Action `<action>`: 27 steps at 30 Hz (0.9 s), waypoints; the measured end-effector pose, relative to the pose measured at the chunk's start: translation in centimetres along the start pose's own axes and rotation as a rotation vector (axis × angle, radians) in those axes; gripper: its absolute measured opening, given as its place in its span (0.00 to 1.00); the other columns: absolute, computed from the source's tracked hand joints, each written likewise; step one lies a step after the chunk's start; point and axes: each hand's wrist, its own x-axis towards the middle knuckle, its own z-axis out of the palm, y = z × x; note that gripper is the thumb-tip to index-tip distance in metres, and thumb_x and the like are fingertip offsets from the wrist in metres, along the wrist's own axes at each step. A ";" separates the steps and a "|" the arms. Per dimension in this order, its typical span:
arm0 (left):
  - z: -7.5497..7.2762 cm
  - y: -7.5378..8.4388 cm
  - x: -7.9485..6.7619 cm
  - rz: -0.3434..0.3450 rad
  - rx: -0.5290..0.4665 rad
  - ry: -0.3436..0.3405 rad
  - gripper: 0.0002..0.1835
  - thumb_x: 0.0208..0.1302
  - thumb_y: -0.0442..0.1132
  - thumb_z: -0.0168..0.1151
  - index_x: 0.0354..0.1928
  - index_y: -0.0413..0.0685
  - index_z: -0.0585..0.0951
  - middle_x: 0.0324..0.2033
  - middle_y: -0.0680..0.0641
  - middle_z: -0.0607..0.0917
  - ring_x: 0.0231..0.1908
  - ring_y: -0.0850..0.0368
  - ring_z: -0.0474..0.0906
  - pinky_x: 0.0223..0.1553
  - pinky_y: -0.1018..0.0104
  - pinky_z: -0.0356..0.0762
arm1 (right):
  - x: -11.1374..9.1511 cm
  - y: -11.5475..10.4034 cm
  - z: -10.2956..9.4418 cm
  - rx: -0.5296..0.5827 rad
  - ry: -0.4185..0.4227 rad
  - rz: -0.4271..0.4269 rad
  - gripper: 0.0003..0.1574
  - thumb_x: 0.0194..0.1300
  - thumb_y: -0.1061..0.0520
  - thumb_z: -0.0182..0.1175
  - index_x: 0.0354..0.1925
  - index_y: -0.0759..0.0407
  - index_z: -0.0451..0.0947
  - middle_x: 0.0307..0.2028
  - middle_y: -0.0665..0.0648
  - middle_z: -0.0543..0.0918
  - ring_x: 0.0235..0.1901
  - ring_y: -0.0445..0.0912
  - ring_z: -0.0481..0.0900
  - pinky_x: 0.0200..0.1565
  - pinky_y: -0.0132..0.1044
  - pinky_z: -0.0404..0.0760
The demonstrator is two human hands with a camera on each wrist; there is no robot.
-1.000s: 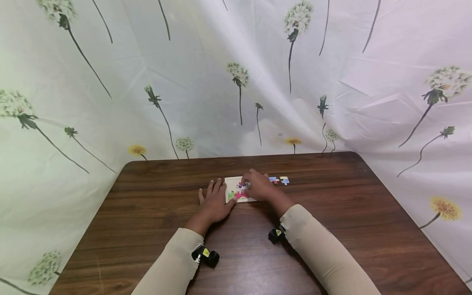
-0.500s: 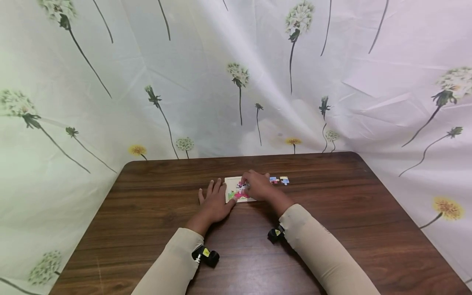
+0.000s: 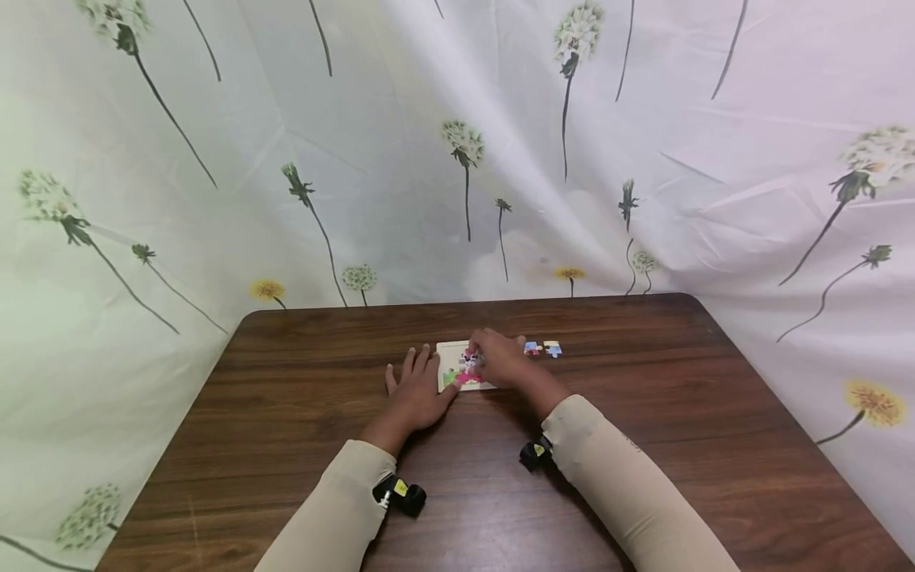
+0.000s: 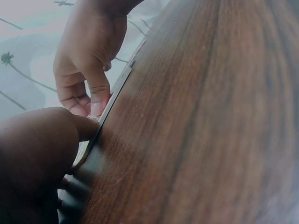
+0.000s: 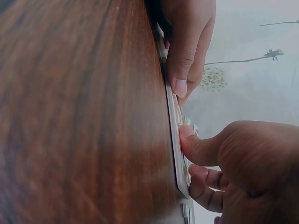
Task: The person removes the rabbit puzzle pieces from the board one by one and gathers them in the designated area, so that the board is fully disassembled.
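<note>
A small jigsaw board (image 3: 449,349) with a pale rim lies flat towards the far side of the table, its picture pink, green and white. My left hand (image 3: 415,397) rests at its left side with fingers spread, the thumb on the board's near left corner. Over the right part of the board, my right hand (image 3: 503,361) has its fingers curled down and pinches a puzzle piece against the picture; the fingers mostly hide that piece. In the right wrist view, the right thumb (image 5: 194,142) presses close to the board's edge (image 5: 174,126).
Two loose puzzle pieces, one blue and red (image 3: 531,348) and one blue and yellow (image 3: 553,349), lie just right of the right hand. The brown wooden table (image 3: 286,445) ends at a dandelion-printed curtain (image 3: 400,199). Both wrists carry small black cameras.
The right fingers shift slightly over the board, and the piece by the white face in the picture sits a little differently. The left hand stays in place.
</note>
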 end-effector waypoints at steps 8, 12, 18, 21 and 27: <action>0.3 -0.2 0.2 -0.004 0.016 -0.006 0.43 0.83 0.63 0.52 0.87 0.45 0.60 0.89 0.38 0.52 0.89 0.34 0.41 0.81 0.21 0.34 | 0.0 0.3 0.1 0.068 0.041 -0.019 0.14 0.68 0.54 0.78 0.46 0.49 0.82 0.47 0.51 0.85 0.49 0.49 0.82 0.63 0.61 0.60; 0.2 -0.2 0.1 -0.002 0.012 -0.003 0.43 0.83 0.62 0.52 0.87 0.44 0.60 0.88 0.38 0.53 0.88 0.33 0.41 0.81 0.20 0.34 | 0.1 0.7 0.3 0.113 0.074 -0.051 0.12 0.67 0.55 0.79 0.43 0.49 0.84 0.43 0.48 0.87 0.43 0.46 0.82 0.58 0.55 0.58; 0.1 0.0 0.0 0.003 0.000 0.004 0.43 0.83 0.63 0.53 0.87 0.44 0.60 0.88 0.38 0.53 0.88 0.33 0.41 0.81 0.20 0.34 | 0.0 0.9 0.2 0.111 0.128 -0.115 0.10 0.65 0.58 0.80 0.39 0.49 0.87 0.38 0.47 0.89 0.39 0.45 0.83 0.56 0.55 0.59; 0.0 0.1 0.0 0.003 0.002 0.006 0.43 0.83 0.63 0.53 0.87 0.44 0.60 0.88 0.38 0.53 0.89 0.33 0.41 0.81 0.21 0.34 | 0.0 0.9 0.0 0.096 0.123 -0.133 0.09 0.64 0.60 0.80 0.40 0.49 0.89 0.39 0.48 0.90 0.40 0.45 0.84 0.57 0.56 0.60; -0.1 0.2 -0.1 -0.008 0.002 0.001 0.43 0.83 0.62 0.53 0.86 0.44 0.61 0.88 0.38 0.53 0.88 0.33 0.41 0.81 0.21 0.34 | -0.1 0.8 0.0 0.047 0.090 -0.152 0.11 0.67 0.63 0.75 0.46 0.51 0.91 0.45 0.50 0.92 0.48 0.48 0.87 0.57 0.56 0.60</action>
